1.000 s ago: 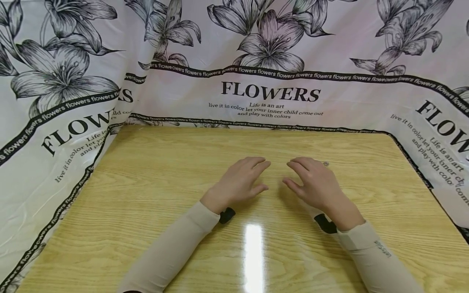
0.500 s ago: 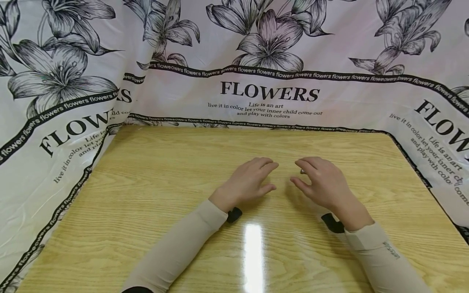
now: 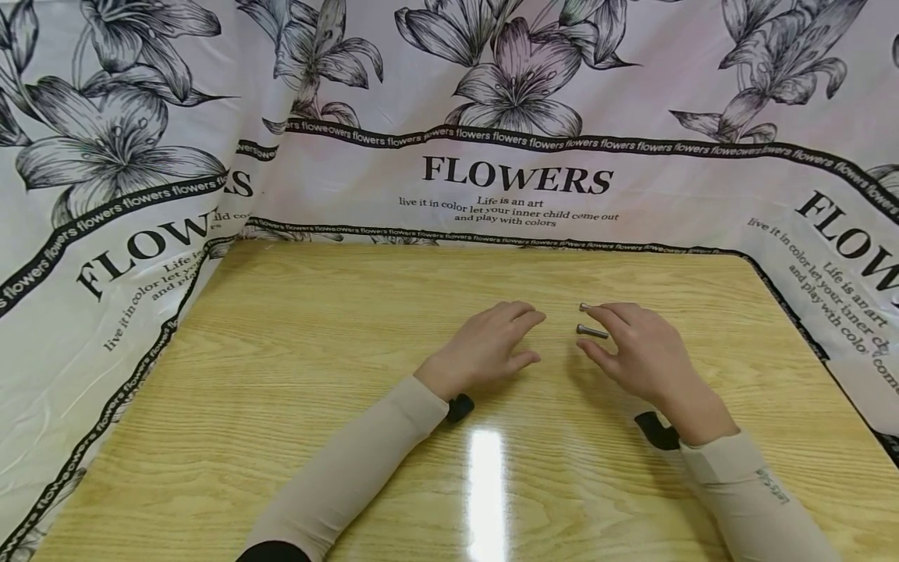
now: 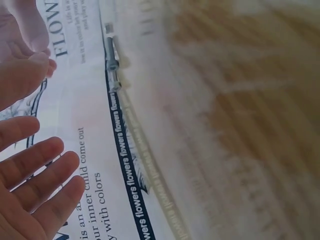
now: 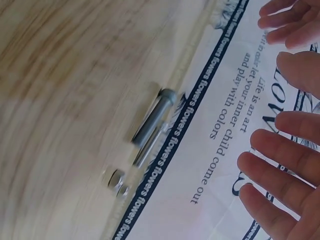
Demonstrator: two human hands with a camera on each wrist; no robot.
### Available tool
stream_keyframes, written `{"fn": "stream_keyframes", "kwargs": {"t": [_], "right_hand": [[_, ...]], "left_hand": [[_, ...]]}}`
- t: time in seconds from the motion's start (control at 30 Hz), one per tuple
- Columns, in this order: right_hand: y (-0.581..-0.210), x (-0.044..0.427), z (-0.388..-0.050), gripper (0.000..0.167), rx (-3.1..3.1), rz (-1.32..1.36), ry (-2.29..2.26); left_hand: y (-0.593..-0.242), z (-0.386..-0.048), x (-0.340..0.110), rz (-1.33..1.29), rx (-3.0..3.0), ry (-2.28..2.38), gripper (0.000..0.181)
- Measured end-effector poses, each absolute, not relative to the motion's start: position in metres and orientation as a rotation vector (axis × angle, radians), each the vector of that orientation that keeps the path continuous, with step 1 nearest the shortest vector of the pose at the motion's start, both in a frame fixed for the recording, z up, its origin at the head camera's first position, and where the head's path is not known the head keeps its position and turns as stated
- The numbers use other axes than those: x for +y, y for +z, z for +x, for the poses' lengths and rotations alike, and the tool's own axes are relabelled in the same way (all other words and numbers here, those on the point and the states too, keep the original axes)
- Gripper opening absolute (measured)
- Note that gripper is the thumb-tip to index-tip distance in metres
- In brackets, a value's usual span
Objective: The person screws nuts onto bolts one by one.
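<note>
In the head view my left hand and my right hand hover over the table, palms towards each other, fingers loosely bent and holding nothing. A grey bolt lies on the wood beside my right thumb and fingers. Behind it lies a second bolt, partly covered by my right fingertips. The right wrist view shows a thicker bolt, a thinner bolt, a larger nut and a smaller nut close together. From the head view the nuts are hidden, apparently behind my right hand.
The wooden table is glossy, with a bright light reflection towards the front. A white curtain printed with flowers and lettering hangs along the back and both sides. Black wrist straps show below the sleeves.
Both hands have shifted to the right, keeping about the same gap. The bolts, earlier mostly hidden by my right hand, now show between the hands. Nothing was picked up.
</note>
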State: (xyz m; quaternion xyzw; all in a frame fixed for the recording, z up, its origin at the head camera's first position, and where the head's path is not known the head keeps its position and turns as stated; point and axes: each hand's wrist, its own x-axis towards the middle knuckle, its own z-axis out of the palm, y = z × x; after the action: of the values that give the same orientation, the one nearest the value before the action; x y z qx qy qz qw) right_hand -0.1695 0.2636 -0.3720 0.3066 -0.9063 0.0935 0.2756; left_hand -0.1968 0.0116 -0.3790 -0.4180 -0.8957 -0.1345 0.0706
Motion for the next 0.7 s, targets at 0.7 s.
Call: {"fn": "stream_keyframes", "kwargs": {"t": [0.7], "right_hand": [[-0.369, 0.287, -0.166, 0.050, -2.484, 0.729, 0.255]], "left_hand": [[-0.380, -0.207, 0.042, -1.289, -2.732, -0.495, 0.055]]}}
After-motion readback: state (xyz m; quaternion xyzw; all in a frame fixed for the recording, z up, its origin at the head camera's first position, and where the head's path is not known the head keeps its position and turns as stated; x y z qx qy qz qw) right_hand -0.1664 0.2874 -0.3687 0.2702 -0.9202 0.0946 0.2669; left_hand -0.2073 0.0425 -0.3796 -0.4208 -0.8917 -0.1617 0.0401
